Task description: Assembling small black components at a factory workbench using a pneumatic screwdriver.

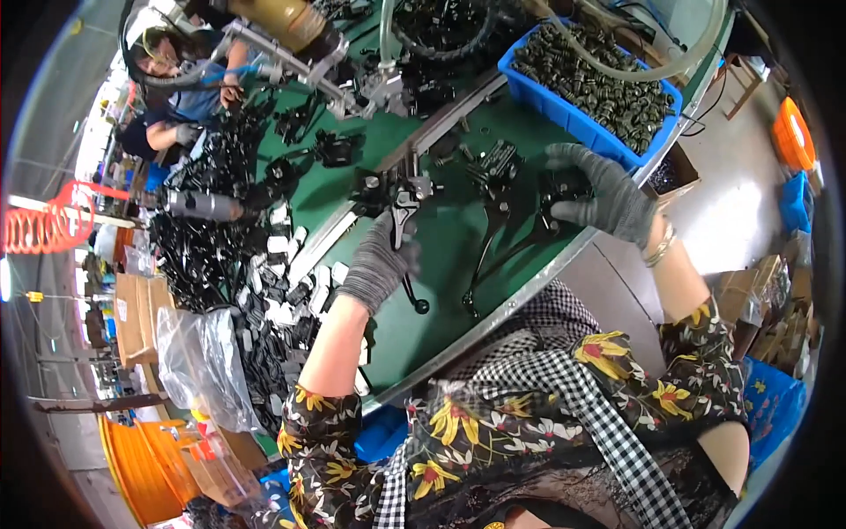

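The left grip [377,266], a gloved hand, pinches a black-and-silver lever assembly [403,199] above the tabletop [445,328]; the assembly's body stands out at the far side of the fingers. The right grip [612,198] is spread around the body of a black lever [531,238], near the blue bin [573,121]; contact there is hard to make out. Gloved fingers hide the held assembly's middle, and the far hose [388,31] is cut off.

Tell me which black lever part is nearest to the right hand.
The rightmost lever part, whose upper end the right hand reaches around; the neighbouring lever part lies farther left, outside that hand.
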Tool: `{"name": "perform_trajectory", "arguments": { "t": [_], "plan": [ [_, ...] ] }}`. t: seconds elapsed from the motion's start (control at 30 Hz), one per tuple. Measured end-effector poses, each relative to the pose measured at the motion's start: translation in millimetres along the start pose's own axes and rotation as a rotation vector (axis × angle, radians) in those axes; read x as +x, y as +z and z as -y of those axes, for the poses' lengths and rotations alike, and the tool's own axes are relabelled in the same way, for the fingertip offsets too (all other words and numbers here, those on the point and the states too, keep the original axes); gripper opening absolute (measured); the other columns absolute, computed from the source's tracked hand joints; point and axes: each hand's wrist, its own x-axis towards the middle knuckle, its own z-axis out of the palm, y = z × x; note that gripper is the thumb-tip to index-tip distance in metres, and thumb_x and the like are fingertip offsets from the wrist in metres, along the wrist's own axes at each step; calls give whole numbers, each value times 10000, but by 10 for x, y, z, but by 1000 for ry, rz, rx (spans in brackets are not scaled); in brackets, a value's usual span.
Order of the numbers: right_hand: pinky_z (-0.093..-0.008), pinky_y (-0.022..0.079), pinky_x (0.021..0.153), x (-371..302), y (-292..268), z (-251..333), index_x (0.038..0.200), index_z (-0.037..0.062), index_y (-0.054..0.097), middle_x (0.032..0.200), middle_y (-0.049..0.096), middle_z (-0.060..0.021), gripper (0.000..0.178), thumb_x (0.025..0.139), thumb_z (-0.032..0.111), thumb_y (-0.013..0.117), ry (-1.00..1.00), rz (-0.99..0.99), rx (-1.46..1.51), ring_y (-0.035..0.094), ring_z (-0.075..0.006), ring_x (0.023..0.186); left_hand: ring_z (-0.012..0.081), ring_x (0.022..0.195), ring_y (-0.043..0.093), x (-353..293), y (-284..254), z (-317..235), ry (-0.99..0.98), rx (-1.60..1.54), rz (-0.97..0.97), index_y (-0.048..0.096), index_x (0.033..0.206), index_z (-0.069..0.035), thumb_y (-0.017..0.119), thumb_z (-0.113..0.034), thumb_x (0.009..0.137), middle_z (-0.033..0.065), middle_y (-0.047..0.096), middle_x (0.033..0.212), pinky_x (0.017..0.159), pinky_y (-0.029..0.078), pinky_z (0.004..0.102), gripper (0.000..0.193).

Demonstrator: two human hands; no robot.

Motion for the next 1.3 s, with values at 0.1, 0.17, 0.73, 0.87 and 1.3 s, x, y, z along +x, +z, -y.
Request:
{"name": "perform_trajectory", "arguments": {
  "t": [0.1,0.17,0.73,0.87,1.3],
  "plan": [
    [-292,535,835,153,88,-76,1321,27,461,1142,574,-70,750,702,142,867,69,12,275,596,-121,967,218,604,604,170,31,-239,-251,-627,27,643,955,-97,652,-442,874,88,582,696,585,528,383,355],
    [-293,543,811,214,217,-90,1375,37,379,1193,532,-64,857,684,135,876,57,65,379,599,-128,939,212,676,606,216,126,-304,-443,-799,89,543,1119,-85,646,-453,874,77,585,828,630,534,380,455],
    [-339,472,975,418,523,42,1401,6,402,1233,609,-166,864,721,329,826,-21,-128,253,619,-247,1070,219,1089,548,175,357,-422,-114,-62,54,268,1370,-48,896,-312,583,111,546,1198,979,433,379,1041],
    [-332,474,967,467,680,-183,1341,17,478,1173,642,-161,749,745,323,812,12,-193,312,623,-252,1061,175,883,603,69,125,-486,-165,141,249,542,1159,-40,873,-298,628,69,628,989,835,488,341,676],
    [-335,485,922,566,479,-22,1212,9,577,1097,657,-72,476,818,186,778,-176,-211,355,591,-159,1020,80,650,580,335,-105,-576,-379,-158,782,711,1048,-64,772,-338,800,22,687,854,607,485,265,374]
  ]
}}
